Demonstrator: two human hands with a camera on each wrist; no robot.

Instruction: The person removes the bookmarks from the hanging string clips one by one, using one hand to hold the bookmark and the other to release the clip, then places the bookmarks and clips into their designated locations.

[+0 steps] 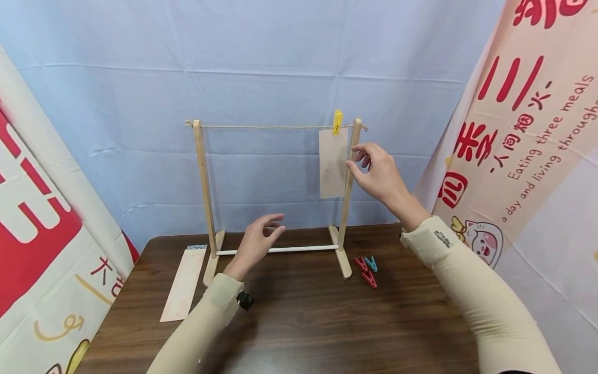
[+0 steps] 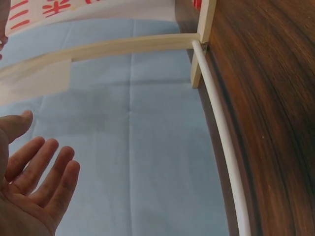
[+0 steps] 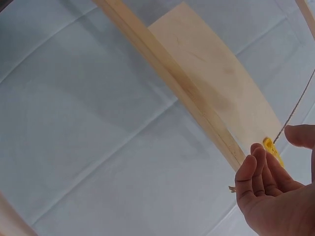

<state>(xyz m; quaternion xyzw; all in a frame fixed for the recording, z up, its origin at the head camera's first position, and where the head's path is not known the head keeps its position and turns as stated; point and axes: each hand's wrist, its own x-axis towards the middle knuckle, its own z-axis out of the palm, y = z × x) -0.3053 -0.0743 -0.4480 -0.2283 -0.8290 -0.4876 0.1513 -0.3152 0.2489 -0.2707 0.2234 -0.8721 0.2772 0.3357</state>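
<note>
A pale paper strip [image 1: 333, 169] hangs from the string [image 1: 266, 127] of a wooden frame, held at its top by a yellow clothespin [image 1: 337, 123]. Just in front of the frame's right post [image 1: 352, 182] is my right hand [image 1: 380, 174], fingers loosely bent, holding nothing. The right wrist view shows the yellow clothespin [image 3: 272, 147] partly behind those fingers. Lower down, my left hand [image 1: 256, 240] hovers before the white crossbar [image 1: 303, 249]. Its fingers are relaxed and apart from the thumb, and the left wrist view shows the palm [image 2: 34, 201] bare.
On the dark wood table [image 1: 303, 322], a pale paper strip [image 1: 184, 284] lies left of the frame, with a patterned blue edge beyond its top. Red clothespins [image 1: 368, 279] and a blue clothespin [image 1: 371, 264] lie right of the frame's foot. A blue cloth [image 1: 261, 67] hangs behind.
</note>
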